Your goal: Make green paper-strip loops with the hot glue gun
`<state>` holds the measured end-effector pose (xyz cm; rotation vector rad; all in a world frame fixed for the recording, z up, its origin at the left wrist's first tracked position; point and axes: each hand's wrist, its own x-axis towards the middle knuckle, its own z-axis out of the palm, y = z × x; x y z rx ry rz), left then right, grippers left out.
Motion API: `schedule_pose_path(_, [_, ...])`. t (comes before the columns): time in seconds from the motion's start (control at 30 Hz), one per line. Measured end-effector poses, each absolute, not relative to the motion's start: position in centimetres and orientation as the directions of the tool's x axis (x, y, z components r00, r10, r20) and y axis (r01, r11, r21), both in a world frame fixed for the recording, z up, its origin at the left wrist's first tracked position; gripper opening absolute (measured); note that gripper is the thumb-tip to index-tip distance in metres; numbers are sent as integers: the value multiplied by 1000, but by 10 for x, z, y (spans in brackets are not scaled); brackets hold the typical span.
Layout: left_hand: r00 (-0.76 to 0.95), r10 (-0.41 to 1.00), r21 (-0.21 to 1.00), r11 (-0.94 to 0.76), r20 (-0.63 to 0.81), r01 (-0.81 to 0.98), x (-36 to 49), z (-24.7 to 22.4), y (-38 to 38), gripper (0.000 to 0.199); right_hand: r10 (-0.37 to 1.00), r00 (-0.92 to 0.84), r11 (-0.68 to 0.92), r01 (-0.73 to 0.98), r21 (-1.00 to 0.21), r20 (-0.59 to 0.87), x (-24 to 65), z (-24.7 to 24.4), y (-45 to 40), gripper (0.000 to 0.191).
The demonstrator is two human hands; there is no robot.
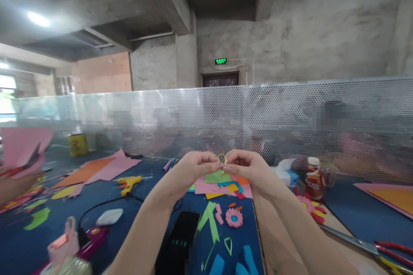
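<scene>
Blue paper-like strips [217,264] at bottom centre seem unused, the scalloped pink ring [239,218] finished; left hand [198,165] and right hand [247,165] pinch an incomplete yellow-green loop [225,161].

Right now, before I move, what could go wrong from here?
The held loop looks pinched only by the fingertips of the left hand and right hand, so it might slip or spring open.
The scissors lie close beside the right forearm; a sweep that way could bump them.
The black cord runs up to the left forearm and could snag.
</scene>
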<state>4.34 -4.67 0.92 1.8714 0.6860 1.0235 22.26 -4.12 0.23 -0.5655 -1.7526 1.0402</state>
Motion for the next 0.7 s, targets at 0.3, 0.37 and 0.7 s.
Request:
schedule_pose_path(0.3, [503,773,885,-464,388,31,46,11,-48,15,753,-416,524,-89,-847,509,223,2,-43,7])
schedule_pose_path(0.37, [494,775,883,-468,394,31,46,10,-48,15,756,-413,523,-88,-848,509,223,3,-43,7])
schedule_pose_path(0.7, [483,780,907,-415,398,-77,45,11,-50,10,780,-329,534,-94,-840,533,226,1,-39,12])
